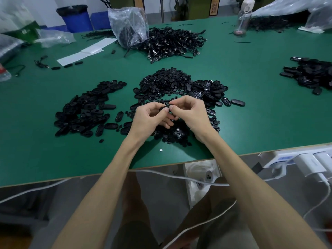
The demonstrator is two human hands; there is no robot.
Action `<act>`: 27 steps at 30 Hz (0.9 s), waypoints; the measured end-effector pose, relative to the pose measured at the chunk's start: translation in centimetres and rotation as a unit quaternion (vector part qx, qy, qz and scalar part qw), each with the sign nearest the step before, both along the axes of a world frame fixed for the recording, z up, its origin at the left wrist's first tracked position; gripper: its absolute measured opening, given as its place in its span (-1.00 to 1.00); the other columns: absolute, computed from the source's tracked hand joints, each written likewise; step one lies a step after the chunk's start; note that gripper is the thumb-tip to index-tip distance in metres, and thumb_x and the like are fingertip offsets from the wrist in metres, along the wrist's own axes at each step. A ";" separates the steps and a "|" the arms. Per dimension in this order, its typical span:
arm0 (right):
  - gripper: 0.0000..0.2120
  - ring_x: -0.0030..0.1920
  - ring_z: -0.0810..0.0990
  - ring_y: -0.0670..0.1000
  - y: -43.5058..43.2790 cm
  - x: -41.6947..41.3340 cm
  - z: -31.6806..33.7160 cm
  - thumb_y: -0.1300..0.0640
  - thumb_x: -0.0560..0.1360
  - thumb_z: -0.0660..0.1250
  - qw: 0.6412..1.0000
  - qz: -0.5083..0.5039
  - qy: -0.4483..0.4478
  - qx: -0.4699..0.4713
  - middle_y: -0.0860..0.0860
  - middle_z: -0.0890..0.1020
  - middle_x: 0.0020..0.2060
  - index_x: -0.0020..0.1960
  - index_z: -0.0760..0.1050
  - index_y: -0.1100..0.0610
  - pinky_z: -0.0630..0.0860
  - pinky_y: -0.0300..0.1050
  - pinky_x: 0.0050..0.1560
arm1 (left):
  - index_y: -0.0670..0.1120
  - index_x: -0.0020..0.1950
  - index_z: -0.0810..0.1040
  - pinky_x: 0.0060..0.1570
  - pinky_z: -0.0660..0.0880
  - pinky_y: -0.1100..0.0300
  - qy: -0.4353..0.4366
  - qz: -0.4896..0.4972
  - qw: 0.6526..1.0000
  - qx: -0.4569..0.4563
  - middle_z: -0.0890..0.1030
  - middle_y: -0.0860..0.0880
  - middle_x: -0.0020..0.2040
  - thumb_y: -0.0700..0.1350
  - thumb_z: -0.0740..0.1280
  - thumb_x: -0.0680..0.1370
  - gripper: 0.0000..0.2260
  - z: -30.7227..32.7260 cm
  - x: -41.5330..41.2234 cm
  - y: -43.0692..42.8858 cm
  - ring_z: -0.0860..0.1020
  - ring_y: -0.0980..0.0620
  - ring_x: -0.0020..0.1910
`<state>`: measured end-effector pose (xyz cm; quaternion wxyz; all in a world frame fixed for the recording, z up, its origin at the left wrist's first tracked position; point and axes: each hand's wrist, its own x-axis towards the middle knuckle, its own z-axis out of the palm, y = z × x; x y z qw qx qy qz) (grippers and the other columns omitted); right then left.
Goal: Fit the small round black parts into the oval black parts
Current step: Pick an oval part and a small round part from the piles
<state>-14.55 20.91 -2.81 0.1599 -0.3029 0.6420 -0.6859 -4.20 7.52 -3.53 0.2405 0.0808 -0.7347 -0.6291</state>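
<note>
Both of your hands are lifted just off the desk [251, 119] and meet at the fingertips, straight in front of you.

Left hand [150, 116]: the grip is narrow, thumb and forefinger pinching one oval part [165, 107] by its end. Right hand [191, 112]: fingers curled in, thumb tip against the same oval part from the other side. So both grips hold the one piece. Your thumbs cover the spot, so I cannot tell whether a round part is already under them.

Judgement: this is the pressing-in step. Holding the piece from both ends probably steadies the shell so the thumbs can push squarely.

Layout:
- A heap of small round parts [165, 80] lies just beyond your hands. A second scatter of round parts [177, 134] lies directly beneath them.
- One heap of oval parts [84, 108] sits to your left and another oval heap [209, 90] to your right, touching the round heap.
- The right one shows open insides, so it is likely the unfilled stock. The left one is probably the finished lot. I cannot confirm either.

Working over the scatter likely keeps the next round part within easy reach, and a dropped one falls among its own kind.

Farther back are a pile of black cables [172, 42] and a plastic bag [128, 26], well apart from the work. Much stock appears to remain.
</note>
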 end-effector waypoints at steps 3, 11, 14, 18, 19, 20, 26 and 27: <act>-0.91 -0.29 0.61 -0.11 0.0 0.0 0.0 0.34 0.52 0.48 1.000 0.000 0.003 -0.001 0.07 0.68 -0.24 0.01 0.65 0.34 0.56 -0.25 -0.23 | -0.22 0.04 0.64 -0.27 0.65 0.14 -0.001 -0.001 1.000 0.001 0.74 -0.18 -0.20 -0.31 0.34 0.66 -0.92 0.0 0.0 -0.1 0.71 -0.11 -0.31; -0.92 -0.28 0.65 -0.05 0.1 0.0 -0.1 0.34 0.50 0.50 1.000 0.013 0.008 -0.002 0.15 0.72 -0.25 -0.01 0.67 0.32 0.58 -0.20 -0.19 | -0.18 0.00 0.60 -0.38 0.59 0.12 -0.007 0.029 0.998 -0.060 0.70 -0.13 -0.23 -0.31 0.32 0.62 -0.92 -0.1 0.0 0.0 0.66 -0.10 -0.34; -0.93 -0.28 0.67 -0.05 0.0 0.0 -0.2 0.32 0.49 0.51 1.000 0.016 0.013 0.002 0.12 0.73 -0.27 -0.03 0.67 0.27 0.58 -0.22 -0.20 | -0.23 0.00 0.58 -0.43 0.56 0.14 -0.004 0.047 0.995 -0.087 0.68 -0.09 -0.28 -0.30 0.32 0.59 -0.95 -0.1 0.0 0.1 0.62 -0.06 -0.38; -0.94 -0.28 0.67 -0.03 -0.1 0.0 -0.3 0.32 0.48 0.51 1.000 0.019 0.007 -0.004 0.12 0.73 -0.28 -0.05 0.68 0.26 0.59 -0.20 -0.20 | -0.25 0.01 0.58 -0.42 0.55 0.14 -0.003 0.052 0.994 -0.094 0.67 -0.10 -0.28 -0.33 0.32 0.60 -0.95 -0.1 -0.1 -0.1 0.61 -0.03 -0.38; -0.94 -0.26 0.67 0.00 -0.1 -0.1 -0.3 0.33 0.48 0.51 1.000 0.019 0.003 -0.008 0.13 0.73 -0.27 -0.05 0.68 0.27 0.60 -0.18 -0.19 | -0.24 0.01 0.59 -0.42 0.55 0.15 -0.002 0.048 0.994 -0.095 0.68 -0.11 -0.27 -0.34 0.33 0.61 -0.94 -0.1 -0.1 -0.1 0.62 -0.03 -0.38; -0.94 -0.24 0.67 0.04 0.0 -0.2 -0.3 0.34 0.48 0.51 1.000 0.019 -0.002 -0.013 0.14 0.73 -0.27 -0.04 0.68 0.29 0.61 -0.17 -0.19 | -0.23 0.01 0.60 -0.42 0.55 0.15 -0.001 0.045 0.994 -0.096 0.68 -0.11 -0.26 -0.34 0.33 0.62 -0.93 0.0 -0.1 0.0 0.62 -0.02 -0.38; -0.93 -0.21 0.66 0.09 0.2 -0.1 -0.2 0.35 0.49 0.49 0.999 0.021 -0.015 -0.027 0.16 0.73 -0.25 -0.03 0.67 0.32 0.60 -0.14 -0.17 | -0.26 0.06 0.61 -0.39 0.56 0.08 0.006 0.044 0.994 -0.103 0.69 -0.24 -0.21 -0.33 0.33 0.64 -0.93 0.1 -0.1 -0.1 0.63 -0.26 -0.35; -0.93 -0.21 0.65 0.08 0.2 -0.1 -0.2 0.36 0.49 0.49 0.999 0.022 -0.015 -0.029 0.17 0.72 -0.24 -0.03 0.67 0.33 0.60 -0.14 -0.17 | -0.27 0.06 0.61 -0.39 0.56 0.09 0.006 0.044 0.993 -0.105 0.69 -0.24 -0.21 -0.33 0.33 0.64 -0.93 0.1 -0.1 -0.1 0.63 -0.22 -0.36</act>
